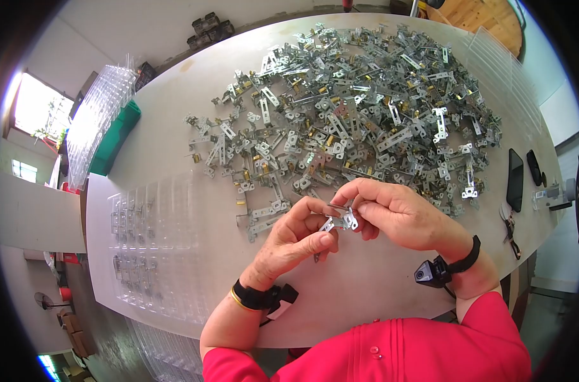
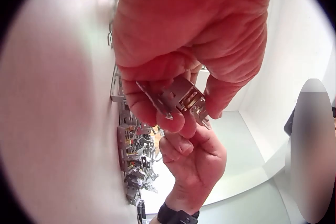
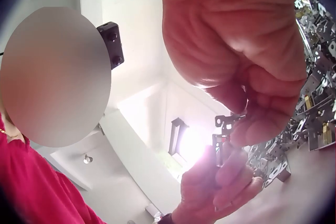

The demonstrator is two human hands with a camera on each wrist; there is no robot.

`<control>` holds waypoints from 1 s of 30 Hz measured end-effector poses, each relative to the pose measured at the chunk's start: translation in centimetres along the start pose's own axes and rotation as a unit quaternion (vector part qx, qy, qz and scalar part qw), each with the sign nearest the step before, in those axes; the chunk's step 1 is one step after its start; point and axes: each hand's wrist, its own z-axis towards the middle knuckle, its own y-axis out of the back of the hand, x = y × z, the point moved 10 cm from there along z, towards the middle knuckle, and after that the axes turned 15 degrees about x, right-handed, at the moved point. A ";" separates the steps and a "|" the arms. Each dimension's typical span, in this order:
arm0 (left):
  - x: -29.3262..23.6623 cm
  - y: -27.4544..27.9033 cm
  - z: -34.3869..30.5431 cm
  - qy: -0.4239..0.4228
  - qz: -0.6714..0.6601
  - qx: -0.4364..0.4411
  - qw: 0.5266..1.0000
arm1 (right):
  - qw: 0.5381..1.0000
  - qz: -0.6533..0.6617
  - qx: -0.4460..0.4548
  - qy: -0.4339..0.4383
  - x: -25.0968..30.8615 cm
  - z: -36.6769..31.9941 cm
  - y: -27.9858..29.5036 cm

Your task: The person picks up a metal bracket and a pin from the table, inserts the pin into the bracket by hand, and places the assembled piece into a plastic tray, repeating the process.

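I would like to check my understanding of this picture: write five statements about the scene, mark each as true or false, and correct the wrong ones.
1. Many metal parts are heaped on the white table. True.
2. The left hand is empty. False: its fingers hold a small metal piece, which the right hand also pinches.
3. A clear plastic tray lies at the person's left. True.
4. The pliers-like tool lies inside that tray. False: it lies at the person's right, near a black phone-like device.
5. The person's sleeves are blue. False: they are pinkish red.

Metal pile (image 1: 366, 111) blocks fwd, pliers (image 1: 510, 230) R, room btwn pile & bin (image 1: 115, 137)
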 end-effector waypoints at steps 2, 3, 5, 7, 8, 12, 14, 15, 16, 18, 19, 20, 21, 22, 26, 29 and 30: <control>0.0 -0.1 0.0 0.002 0.008 0.003 1.000 | 1.000 0.010 0.012 -0.002 -0.1 0.1 -0.1; 0.0 -0.1 0.0 0.012 0.010 0.000 1.000 | 1.000 0.020 0.017 0.000 -0.1 0.1 -0.1; 0.1 0.0 -0.1 0.023 0.011 -0.002 1.000 | 0.999 0.031 0.021 0.002 0.0 0.1 -0.2; 0.5 0.1 -0.1 0.039 0.008 -0.003 0.999 | 0.999 0.039 0.015 -0.003 0.3 0.1 -0.3; 0.4 0.0 -0.1 0.039 0.007 -0.003 0.999 | 0.999 0.040 0.015 -0.004 0.1 0.1 -0.3; 0.6 -0.1 -0.1 0.062 0.003 -0.013 0.998 | 0.999 0.028 0.015 0.010 -0.3 0.3 -0.7; 0.5 -0.2 -0.1 0.066 -0.001 -0.011 0.998 | 0.999 0.037 0.009 0.014 -0.7 0.4 -0.7; 0.4 -0.4 0.0 0.067 0.003 -0.011 0.998 | 0.999 0.006 0.000 0.049 -0.5 0.6 -0.5; 0.3 -0.5 0.0 0.067 0.007 -0.010 0.998 | 0.996 -0.026 -0.009 0.083 0.0 0.5 -0.4; 0.4 -0.5 0.1 0.071 0.015 -0.010 0.997 | 0.986 -0.098 -0.049 0.125 1.3 0.1 0.0; 0.4 -0.6 0.0 0.076 0.023 -0.011 0.997 | 0.967 -0.169 -0.087 0.167 2.6 -0.5 0.2; 0.4 -0.6 0.0 0.076 0.023 -0.010 0.997 | 0.967 -0.169 -0.087 0.167 2.7 -0.5 0.1; 0.3 -0.4 -0.2 0.082 0.039 -0.025 0.996 | 0.971 -0.134 -0.109 0.168 2.7 -0.7 0.6; 0.3 -0.1 -0.3 0.088 0.054 -0.038 0.994 | 0.972 -0.098 -0.131 0.168 2.5 -0.9 1.0; -0.3 0.2 -0.4 0.050 0.053 -0.068 0.995 | 0.982 -0.089 -0.115 0.117 1.8 -0.8 1.2; -0.1 0.8 -0.7 0.027 0.054 -0.088 0.994 | 0.993 -0.073 -0.064 0.068 0.9 -0.3 0.2; -0.2 1.0 -0.7 0.004 0.090 -0.086 0.992 | 0.993 -0.080 -0.058 0.070 1.1 -0.3 0.0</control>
